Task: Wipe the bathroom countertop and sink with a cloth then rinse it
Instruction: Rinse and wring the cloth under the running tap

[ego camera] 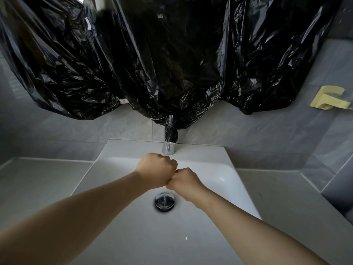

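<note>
I see a white sink [219, 180] set in a pale table [38, 180], grey tiled walls, black plastic sheeting [152, 54] above a chrome faucet [169, 148]. Left hand [155, 172] and right hand [183, 180] are fisted, knuckles touching over the drain [164, 201]; each grip is closed tight, the cloth hidden, so I cannot tell where it is.

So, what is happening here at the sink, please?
A person stands at a white sink with both arms stretched over the basin. The left hand and right hand are closed into fists and touch each other just in front of the chrome faucet, above the drain. No cloth is visible in the picture; the fists may hide something, but that cannot be told. No running water shows. Black plastic sheeting hangs on the wall behind.
</note>
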The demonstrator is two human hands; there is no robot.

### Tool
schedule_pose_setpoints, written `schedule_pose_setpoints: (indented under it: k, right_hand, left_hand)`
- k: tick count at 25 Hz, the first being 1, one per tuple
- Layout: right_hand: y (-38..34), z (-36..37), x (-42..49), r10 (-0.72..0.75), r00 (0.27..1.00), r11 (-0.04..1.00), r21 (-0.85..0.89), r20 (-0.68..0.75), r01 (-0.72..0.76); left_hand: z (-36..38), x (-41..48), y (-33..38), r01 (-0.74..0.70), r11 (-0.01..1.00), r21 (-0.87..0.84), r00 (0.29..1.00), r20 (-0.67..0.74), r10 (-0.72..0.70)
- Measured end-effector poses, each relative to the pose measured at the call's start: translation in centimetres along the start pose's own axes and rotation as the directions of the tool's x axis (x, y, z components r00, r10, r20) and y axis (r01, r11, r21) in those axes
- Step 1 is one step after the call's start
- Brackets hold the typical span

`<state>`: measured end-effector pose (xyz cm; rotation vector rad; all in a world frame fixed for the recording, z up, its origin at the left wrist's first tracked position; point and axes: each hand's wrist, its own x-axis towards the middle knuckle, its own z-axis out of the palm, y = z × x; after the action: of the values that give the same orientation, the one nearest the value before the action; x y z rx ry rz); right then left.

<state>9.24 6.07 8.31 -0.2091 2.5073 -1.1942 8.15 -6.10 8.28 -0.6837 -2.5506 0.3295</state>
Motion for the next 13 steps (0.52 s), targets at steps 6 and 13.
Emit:
schedule_pose_setpoints:
  k: [6, 13]
  right_hand:
    - [1.3, -2.1, -0.4, -0.142, 0.985, 0.955, 0.273, 0.097, 0.111]
    - [2.4, -3.9, -0.8, -0.213, 0.921, 0.867, 0.372, -0.325, 0.332]
  left_hand:
    - [-0.7, -2.5, 0.0, 0.671, 0.561, -0.484, 0.714, 0.624, -0.317]
    - [-2.3, -4.8, 0.2, 0.606, -0.357, -0.711, 0.653, 0.701, -0.287]
